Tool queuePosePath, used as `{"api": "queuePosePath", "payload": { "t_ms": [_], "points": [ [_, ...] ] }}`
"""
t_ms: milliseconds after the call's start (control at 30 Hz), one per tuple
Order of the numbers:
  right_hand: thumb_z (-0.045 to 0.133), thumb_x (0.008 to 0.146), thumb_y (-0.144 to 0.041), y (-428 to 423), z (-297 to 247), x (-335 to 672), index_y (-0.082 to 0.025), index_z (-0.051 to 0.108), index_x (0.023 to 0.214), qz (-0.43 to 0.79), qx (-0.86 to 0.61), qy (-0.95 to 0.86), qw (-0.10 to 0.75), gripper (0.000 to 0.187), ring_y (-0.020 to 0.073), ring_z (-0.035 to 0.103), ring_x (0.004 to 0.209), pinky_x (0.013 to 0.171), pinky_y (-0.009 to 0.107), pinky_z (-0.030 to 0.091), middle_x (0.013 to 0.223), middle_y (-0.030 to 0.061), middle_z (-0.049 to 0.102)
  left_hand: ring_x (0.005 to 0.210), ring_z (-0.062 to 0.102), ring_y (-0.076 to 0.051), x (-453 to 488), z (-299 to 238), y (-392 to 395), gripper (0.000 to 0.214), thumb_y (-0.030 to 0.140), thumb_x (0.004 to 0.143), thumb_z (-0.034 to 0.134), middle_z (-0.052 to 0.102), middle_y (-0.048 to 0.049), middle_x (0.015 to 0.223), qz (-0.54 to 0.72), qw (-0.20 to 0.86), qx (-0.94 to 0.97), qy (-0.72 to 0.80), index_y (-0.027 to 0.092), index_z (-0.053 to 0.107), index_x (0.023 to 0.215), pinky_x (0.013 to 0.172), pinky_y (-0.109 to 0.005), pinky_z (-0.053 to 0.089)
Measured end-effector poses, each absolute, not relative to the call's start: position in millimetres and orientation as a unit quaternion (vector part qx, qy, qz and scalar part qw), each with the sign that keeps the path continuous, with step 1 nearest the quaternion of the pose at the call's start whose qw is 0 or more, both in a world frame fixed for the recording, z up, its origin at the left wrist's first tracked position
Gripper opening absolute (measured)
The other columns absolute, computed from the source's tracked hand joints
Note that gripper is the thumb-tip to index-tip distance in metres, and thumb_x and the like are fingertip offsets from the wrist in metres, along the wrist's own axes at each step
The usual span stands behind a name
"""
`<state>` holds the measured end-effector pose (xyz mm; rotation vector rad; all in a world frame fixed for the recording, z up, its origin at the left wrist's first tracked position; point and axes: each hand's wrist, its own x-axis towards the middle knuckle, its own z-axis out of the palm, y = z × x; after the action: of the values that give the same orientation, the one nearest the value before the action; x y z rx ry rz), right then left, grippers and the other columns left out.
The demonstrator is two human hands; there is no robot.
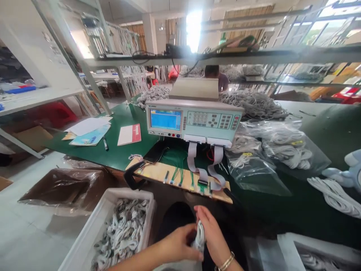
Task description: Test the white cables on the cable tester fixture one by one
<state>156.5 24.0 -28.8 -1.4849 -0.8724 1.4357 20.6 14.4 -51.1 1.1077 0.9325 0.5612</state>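
Observation:
Low in the head view, in front of the bench, my two hands meet around a small bundle of white-grey cable (199, 236). My left hand (180, 242) curls around the bundle from the left, thumb and fingers closed on it. From the right, my right hand (210, 229) presses its fingers and palm against the same bundle, with a bracelet at the wrist. Parts of the bundle are hidden behind the fingers. Just beyond the hands lies a wooden board (160, 173) carrying several small connectors and green wires.
A white bin (149, 195) of coiled cables stands at left. A tester (194, 118) with a blue screen sits on the green bench (118, 154). Bagged cables (290, 146) and a loose cable bundle (335, 195) lie at right. A person (222, 81) is behind the tester.

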Motion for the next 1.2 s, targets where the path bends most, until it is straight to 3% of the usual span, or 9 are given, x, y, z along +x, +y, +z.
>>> {"api": "queuePosePath", "payload": {
  "t_ms": [100, 167, 333, 467, 600, 700, 867, 1000, 1200],
  "points": [
    [0.046, 0.074, -0.043, 28, -20, 159, -0.019, 0.055, 0.091, 0.533, -0.587, -0.396, 0.463, 0.031, 0.0169, 0.053, 0.079, 0.068, 0.024, 0.043, 0.085, 0.0032, 0.058, 0.085, 0.051, -0.019, 52, -43, 21, 0.043, 0.029, 0.059, 0.063, 0.058, -0.0060, 0.091, 0.363, 0.715, 0.457, 0.385, 0.015, 0.053, 0.099, 0.077, -0.028, 0.038],
    [0.048, 0.073, -0.042, 29, -16, 167, -0.019, 0.053, 0.095, 0.489, -0.602, -0.424, 0.468, 0.032, 0.0179, 0.054, 0.080, 0.068, 0.025, 0.044, 0.091, 0.0046, 0.058, 0.078, 0.053, -0.017, 60, -41, 28, 0.034, 0.032, 0.065, 0.057, 0.060, -0.0059, 0.084, 0.382, 0.718, 0.427, 0.394, 0.013, 0.055, 0.094, 0.072, -0.027, 0.040],
    [0.053, 0.069, -0.040, 22, -17, 185, -0.018, 0.058, 0.079, 0.423, -0.636, -0.508, 0.398, 0.025, 0.0179, 0.057, 0.065, 0.059, 0.026, 0.045, 0.074, 0.0046, 0.063, 0.078, 0.054, -0.017, 60, -39, 39, 0.028, 0.025, 0.067, 0.055, 0.061, -0.0042, 0.081, 0.393, 0.710, 0.440, 0.384, 0.014, 0.057, 0.092, 0.075, -0.027, 0.041],
    [0.052, 0.070, -0.034, 16, -22, 187, -0.020, 0.060, 0.078, 0.398, -0.628, -0.552, 0.378, 0.018, 0.0177, 0.057, 0.061, 0.059, 0.026, 0.045, 0.072, 0.0042, 0.064, 0.082, 0.053, -0.017, 62, -36, 35, 0.033, 0.017, 0.067, 0.051, 0.061, -0.0042, 0.091, 0.382, 0.656, 0.510, 0.405, 0.017, 0.055, 0.100, 0.079, -0.027, 0.039],
    [0.052, 0.070, -0.031, 17, -30, 191, -0.018, 0.058, 0.076, 0.482, -0.610, -0.471, 0.417, 0.015, 0.0166, 0.056, 0.057, 0.050, 0.024, 0.044, 0.063, 0.0015, 0.062, 0.100, 0.045, -0.019, 64, -29, 22, 0.049, 0.010, 0.061, 0.056, 0.052, -0.0046, 0.109, 0.396, 0.576, 0.558, 0.448, 0.021, 0.049, 0.109, 0.091, -0.027, 0.029],
    [0.051, 0.071, -0.033, 20, -30, 198, -0.016, 0.058, 0.082, 0.578, -0.559, -0.350, 0.480, 0.021, 0.0159, 0.056, 0.057, 0.050, 0.024, 0.043, 0.065, 0.0014, 0.061, 0.101, 0.043, -0.019, 63, -20, 12, 0.056, 0.012, 0.060, 0.059, 0.049, -0.0058, 0.111, 0.406, 0.560, 0.578, 0.433, 0.022, 0.044, 0.113, 0.089, -0.027, 0.031],
    [0.060, 0.066, -0.033, 25, -18, 206, -0.013, 0.062, 0.083, 0.620, -0.503, -0.332, 0.502, 0.026, 0.0137, 0.053, 0.052, 0.050, 0.023, 0.040, 0.060, 0.0010, 0.062, 0.081, 0.051, -0.017, 62, -13, 15, 0.020, 0.026, 0.070, 0.053, 0.058, -0.0061, 0.088, 0.419, 0.602, 0.570, 0.370, 0.018, 0.060, 0.087, 0.071, -0.024, 0.040],
    [0.061, 0.065, -0.035, 33, -15, 208, -0.013, 0.064, 0.080, 0.591, -0.526, -0.354, 0.497, 0.027, 0.0109, 0.048, 0.046, 0.044, 0.021, 0.035, 0.053, -0.0015, 0.059, 0.063, 0.050, -0.013, 64, -18, 34, 0.025, 0.034, 0.066, 0.058, 0.059, -0.0031, 0.068, 0.425, 0.660, 0.469, 0.405, 0.014, 0.061, 0.080, 0.061, -0.023, 0.040],
    [0.063, 0.062, -0.038, 42, -20, 204, -0.014, 0.064, 0.082, 0.606, -0.548, -0.325, 0.476, 0.031, 0.0108, 0.047, 0.045, 0.043, 0.021, 0.036, 0.056, -0.0007, 0.061, 0.057, 0.051, -0.010, 59, -20, 58, 0.032, 0.040, 0.062, 0.060, 0.058, -0.0028, 0.065, 0.376, 0.735, 0.376, 0.421, 0.011, 0.057, 0.075, 0.055, -0.023, 0.040]
  ]
}}
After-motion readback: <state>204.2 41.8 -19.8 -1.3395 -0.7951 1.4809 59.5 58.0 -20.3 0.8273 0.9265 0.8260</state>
